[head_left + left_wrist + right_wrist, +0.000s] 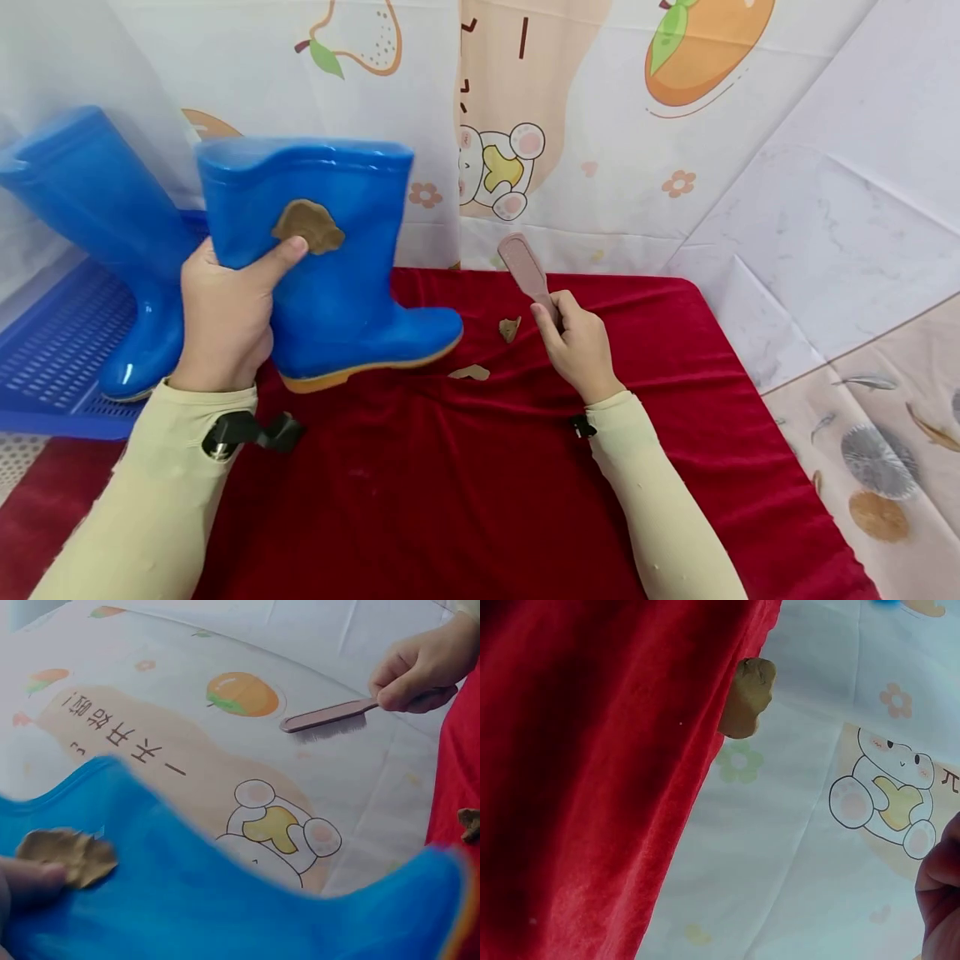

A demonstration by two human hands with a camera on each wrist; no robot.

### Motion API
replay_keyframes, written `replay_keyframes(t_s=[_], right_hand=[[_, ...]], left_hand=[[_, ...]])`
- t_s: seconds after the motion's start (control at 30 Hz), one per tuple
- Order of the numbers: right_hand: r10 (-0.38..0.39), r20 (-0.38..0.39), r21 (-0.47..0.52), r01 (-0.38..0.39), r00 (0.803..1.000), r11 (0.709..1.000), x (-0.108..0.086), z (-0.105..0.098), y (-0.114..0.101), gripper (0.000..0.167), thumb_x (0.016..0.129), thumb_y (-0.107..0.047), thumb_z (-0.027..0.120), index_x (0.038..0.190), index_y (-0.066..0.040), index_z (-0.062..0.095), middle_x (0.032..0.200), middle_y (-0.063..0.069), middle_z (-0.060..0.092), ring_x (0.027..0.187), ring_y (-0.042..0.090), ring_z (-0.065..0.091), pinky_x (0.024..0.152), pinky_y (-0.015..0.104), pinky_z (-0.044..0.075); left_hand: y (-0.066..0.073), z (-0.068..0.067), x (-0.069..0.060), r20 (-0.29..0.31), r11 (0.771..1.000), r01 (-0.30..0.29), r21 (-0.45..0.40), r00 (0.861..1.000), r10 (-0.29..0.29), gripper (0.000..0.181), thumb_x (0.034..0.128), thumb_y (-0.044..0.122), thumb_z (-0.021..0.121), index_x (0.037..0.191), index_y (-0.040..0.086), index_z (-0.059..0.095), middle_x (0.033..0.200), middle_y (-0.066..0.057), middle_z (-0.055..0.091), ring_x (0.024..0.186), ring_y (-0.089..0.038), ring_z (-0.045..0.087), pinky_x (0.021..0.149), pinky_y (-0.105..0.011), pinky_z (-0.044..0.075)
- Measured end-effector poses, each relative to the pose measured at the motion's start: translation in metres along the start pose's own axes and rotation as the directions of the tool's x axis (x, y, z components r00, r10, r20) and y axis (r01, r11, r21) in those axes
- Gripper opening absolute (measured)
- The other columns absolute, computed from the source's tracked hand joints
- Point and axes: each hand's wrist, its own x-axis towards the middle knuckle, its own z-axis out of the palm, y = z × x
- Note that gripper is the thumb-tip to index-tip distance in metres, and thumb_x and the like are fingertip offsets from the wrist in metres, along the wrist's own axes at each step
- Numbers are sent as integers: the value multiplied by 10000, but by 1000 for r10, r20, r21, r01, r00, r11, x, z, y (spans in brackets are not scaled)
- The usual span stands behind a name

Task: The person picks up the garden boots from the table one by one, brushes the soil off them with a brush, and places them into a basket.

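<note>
My left hand [228, 308] grips a blue rain boot [337, 283] by its shaft and holds it above the table, toe pointing right. A brown clay-like patch [309, 227] sticks to the boot's side, and the left thumb touches its lower edge. In my right hand [581, 342] is a pinkish brush [525, 265], held by its handle with the head raised. The left wrist view shows the brush's bristles [330, 729] facing down, apart from the boot. Two brown pieces, one upright piece [509, 329] and one flat piece [470, 372], lie between boot and brush.
A second blue boot [142, 258] stands in a blue plastic basket [67, 333] at the left. Red cloth [420, 492] covers the table. A printed white curtain [600, 150] hangs behind its far edge.
</note>
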Motion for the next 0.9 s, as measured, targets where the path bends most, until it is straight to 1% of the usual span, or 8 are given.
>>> replay_keyframes(t_s=[0.1,0.2,0.3,0.4,0.57,0.7,0.8,0.9], right_hand=[[3,5,-2,-3,1000,1000,0,1,1,147,1020,-171,667,971,-46,607,624,-8,475,518,102,388,494,302,348],[7,7,-4,-7,1000,1000,0,2,3,145,1019,-174,668,971,-50,610,623,-12,470,516,99,384,491,301,345],[6,4,-8,-6,1000,1000,-1,3,4,146,1017,-174,671,970,-51,608,621,-12,467,515,98,381,490,301,342],[7,3,-9,-7,1000,1000,-2,4,4,148,1018,-175,671,973,-51,605,620,-14,466,514,98,381,492,299,342],[14,5,-6,-14,1000,1000,-2,4,5,151,1020,-178,670,975,-51,601,617,-14,463,512,101,381,494,298,343],[9,2,-9,-9,1000,1000,-1,4,5,149,1018,-176,673,977,-50,606,618,-11,468,510,102,383,495,302,345],[12,4,-14,-12,1000,1000,-1,5,6,148,1019,-180,672,977,-52,608,618,-15,467,510,99,381,494,302,343],[22,11,-18,-22,1000,1000,-3,6,7,150,1021,-183,667,975,-54,605,617,-19,458,511,97,376,495,300,341]], left_hand=[[-9,6,5,-114,984,-124,-128,987,110,453,803,51,886,1228,52,728,1260,-131,699,1219,-279,612,1086,-394,466],[-23,15,9,-205,964,-205,-169,964,169,396,793,17,882,1168,31,753,1220,-157,716,1188,-309,635,1053,-388,500],[-41,23,12,-264,965,-218,-148,949,174,380,801,11,873,1162,40,759,1206,-140,731,1176,-297,656,1046,-375,514],[-63,28,10,-283,978,-198,-71,944,170,374,824,50,869,1182,56,758,1198,-107,744,1155,-265,675,1044,-371,521],[-88,32,-6,-225,970,-224,99,944,241,276,883,147,838,1133,56,764,1127,-79,762,1079,-230,699,998,-376,546],[-95,32,-20,-138,951,-270,148,947,291,237,925,169,792,1131,63,741,1125,-53,758,1077,-219,699,981,-374,550],[-98,28,-26,-68,955,-248,162,963,262,287,951,160,758,1220,74,704,1196,-32,735,1135,-209,675,1022,-382,524],[-100,17,-28,46,959,-172,224,985,165,413,973,153,721,1363,68,616,1332,-57,672,1253,-237,613,1105,-441,468]])
